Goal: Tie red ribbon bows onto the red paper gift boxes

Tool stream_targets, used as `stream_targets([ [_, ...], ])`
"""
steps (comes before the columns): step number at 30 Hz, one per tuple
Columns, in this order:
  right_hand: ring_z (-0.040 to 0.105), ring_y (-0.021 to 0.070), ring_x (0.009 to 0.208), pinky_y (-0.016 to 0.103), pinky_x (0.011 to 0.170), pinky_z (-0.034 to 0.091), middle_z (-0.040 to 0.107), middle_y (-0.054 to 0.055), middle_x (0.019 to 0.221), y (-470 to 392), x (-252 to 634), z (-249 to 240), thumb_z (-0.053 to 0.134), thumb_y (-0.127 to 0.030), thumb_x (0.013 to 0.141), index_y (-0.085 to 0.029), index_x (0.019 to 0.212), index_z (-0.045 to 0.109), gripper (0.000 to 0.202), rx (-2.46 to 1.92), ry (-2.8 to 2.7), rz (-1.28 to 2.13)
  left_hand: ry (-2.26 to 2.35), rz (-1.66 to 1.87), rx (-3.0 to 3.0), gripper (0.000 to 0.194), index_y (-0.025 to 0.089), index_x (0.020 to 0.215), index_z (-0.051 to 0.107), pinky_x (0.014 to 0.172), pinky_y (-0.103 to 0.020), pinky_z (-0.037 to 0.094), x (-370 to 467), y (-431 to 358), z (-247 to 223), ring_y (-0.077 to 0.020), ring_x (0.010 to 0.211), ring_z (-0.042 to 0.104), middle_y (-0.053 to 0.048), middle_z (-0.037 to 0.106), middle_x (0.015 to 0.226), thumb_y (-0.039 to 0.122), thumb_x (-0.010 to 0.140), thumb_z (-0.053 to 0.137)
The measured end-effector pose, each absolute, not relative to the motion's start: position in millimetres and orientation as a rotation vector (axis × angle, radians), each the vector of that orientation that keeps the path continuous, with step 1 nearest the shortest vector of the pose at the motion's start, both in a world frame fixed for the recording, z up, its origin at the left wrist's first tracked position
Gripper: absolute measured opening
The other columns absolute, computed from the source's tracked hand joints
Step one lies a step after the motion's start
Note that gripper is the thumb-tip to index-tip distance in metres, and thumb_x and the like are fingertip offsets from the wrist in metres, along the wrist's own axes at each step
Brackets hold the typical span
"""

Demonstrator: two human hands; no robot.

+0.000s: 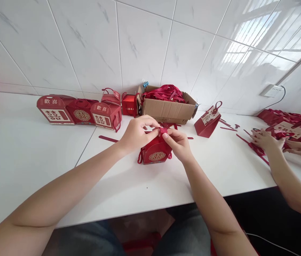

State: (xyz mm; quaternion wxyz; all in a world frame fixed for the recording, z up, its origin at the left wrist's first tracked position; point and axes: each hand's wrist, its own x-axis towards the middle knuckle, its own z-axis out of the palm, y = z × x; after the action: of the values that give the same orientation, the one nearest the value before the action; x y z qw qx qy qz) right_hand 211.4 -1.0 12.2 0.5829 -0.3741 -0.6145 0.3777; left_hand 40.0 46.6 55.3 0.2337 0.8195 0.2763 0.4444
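A red gift box (156,155) with a round gold emblem stands on the table before me, a twisted red cord hanging at its left side. Above its top, my left hand (141,133) pinches a red ribbon (163,130) between thumb and fingers. From the other side, my right hand (177,142) grips the same ribbon with thumb and forefinger. The ribbon forms a small loop between both hands. Part of the box's top is hidden by my fingers.
An open cardboard box (166,111) full of red ribbons stands against the wall. Finished-looking gift boxes (56,112) line up at left; a triangular box (207,122) stands right. A co-worker's hands (268,142) handle red pieces at far right. Red strips (108,138) lie about.
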Motion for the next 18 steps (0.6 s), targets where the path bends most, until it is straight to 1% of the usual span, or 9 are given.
stream_targets([
  [1, 0.049, 0.0114, 0.062, 0.026, 0.058, 0.04, 0.056, -0.001, 0.068, -1.7, 211.1, 12.8, 0.066, -0.047, 0.082, -0.021, 0.071, 0.062, 0.028, -0.882, -1.428, 0.884, 0.775, 1.163, 2.297, 0.017, 0.019, 0.088, 0.072, 0.075, -0.03, 0.053, 37.9, 51.1, 53.5, -0.0195, 0.091, 0.065, -0.006, 0.071, 0.099, 0.029, 0.078, 0.063],
  [3, 0.045, 0.0108, 0.061, 0.026, 0.057, 0.038, 0.05, -0.002, 0.068, -1.7, 210.8, 14.2, 0.066, -0.047, 0.082, -0.021, 0.066, 0.058, 0.032, -0.911, -1.413, 0.844, 0.824, 0.988, 2.371, 0.032, 0.021, 0.105, 0.069, 0.082, -0.034, 0.052, 33.3, 60.8, 49.7, -0.0221, 0.099, 0.064, -0.006, 0.069, 0.11, 0.034, 0.075, 0.067],
  [5, 0.045, 0.0113, 0.064, 0.027, 0.062, 0.04, 0.047, -0.001, 0.072, 0.2, 210.9, 15.0, 0.065, -0.047, 0.082, -0.02, 0.062, 0.055, 0.036, -0.95, -1.389, 0.774, 0.871, 0.811, 2.39, 0.042, 0.021, 0.113, 0.066, 0.08, -0.034, 0.053, 29.7, 69.2, 46.5, -0.0225, 0.097, 0.065, -0.006, 0.069, 0.113, 0.036, 0.074, 0.068],
  [7, 0.049, 0.0132, 0.073, 0.03, 0.07, 0.043, 0.049, 0.0, 0.079, 2.9, 211.3, 14.9, 0.063, -0.049, 0.083, -0.02, 0.062, 0.057, 0.036, -1.005, -1.369, 0.738, 0.915, 0.733, 2.373, 0.032, 0.02, 0.106, 0.069, 0.075, -0.033, 0.053, 28.5, 74.3, 44.7, -0.0209, 0.087, 0.067, -0.006, 0.072, 0.105, 0.035, 0.077, 0.064],
  [9, 0.053, 0.0174, 0.089, 0.033, 0.08, 0.045, 0.053, 0.004, 0.091, 5.4, 211.9, 13.8, 0.062, -0.051, 0.082, -0.02, 0.065, 0.061, 0.035, -1.071, -1.351, 0.733, 0.964, 0.759, 2.333, 0.026, 0.019, 0.096, 0.072, 0.072, -0.031, 0.053, 29.4, 75.8, 44.6, -0.0195, 0.079, 0.067, -0.006, 0.074, 0.095, 0.036, 0.081, 0.058],
  [11, 0.051, 0.0226, 0.11, 0.037, 0.092, 0.043, 0.052, 0.007, 0.107, 7.1, 212.8, 12.5, 0.062, -0.053, 0.081, -0.021, 0.069, 0.065, 0.035, -1.143, -1.338, 0.697, 1.017, 0.808, 2.272, 0.028, 0.017, 0.091, 0.073, 0.069, -0.029, 0.053, 31.0, 74.8, 46.3, -0.0193, 0.077, 0.066, -0.006, 0.074, 0.09, 0.039, 0.082, 0.058],
  [13, 0.045, 0.0258, 0.123, 0.042, 0.103, 0.037, 0.05, 0.008, 0.117, 8.2, 213.9, 11.4, 0.062, -0.054, 0.08, -0.021, 0.069, 0.067, 0.035, -1.2, -1.335, 0.67, 1.045, 0.819, 2.206, 0.029, 0.016, 0.089, 0.074, 0.062, -0.026, 0.052, 32.1, 72.4, 49.1, -0.0185, 0.075, 0.065, -0.005, 0.075, 0.087, 0.04, 0.08, 0.06],
  [15, 0.044, 0.0269, 0.127, 0.045, 0.109, 0.032, 0.051, 0.009, 0.12, 8.9, 214.9, 10.9, 0.063, -0.053, 0.08, -0.022, 0.069, 0.068, 0.034, -1.226, -1.355, 0.7, 1.056, 0.791, 2.151, 0.028, 0.017, 0.086, 0.075, 0.054, -0.023, 0.048, 32.2, 69.8, 52.0, -0.0158, 0.065, 0.062, -0.003, 0.073, 0.078, 0.04, 0.078, 0.061],
  [18, 0.042, 0.0277, 0.13, 0.047, 0.11, 0.03, 0.052, 0.009, 0.122, 9.0, 215.8, 11.9, 0.064, -0.052, 0.079, -0.022, 0.068, 0.068, 0.032, -1.222, -1.39, 0.785, 1.067, 0.743, 2.095, 0.028, 0.017, 0.083, 0.076, 0.041, -0.02, 0.039, 31.9, 66.9, 54.9, -0.0106, 0.047, 0.051, 0.001, 0.064, 0.058, 0.04, 0.077, 0.061],
])
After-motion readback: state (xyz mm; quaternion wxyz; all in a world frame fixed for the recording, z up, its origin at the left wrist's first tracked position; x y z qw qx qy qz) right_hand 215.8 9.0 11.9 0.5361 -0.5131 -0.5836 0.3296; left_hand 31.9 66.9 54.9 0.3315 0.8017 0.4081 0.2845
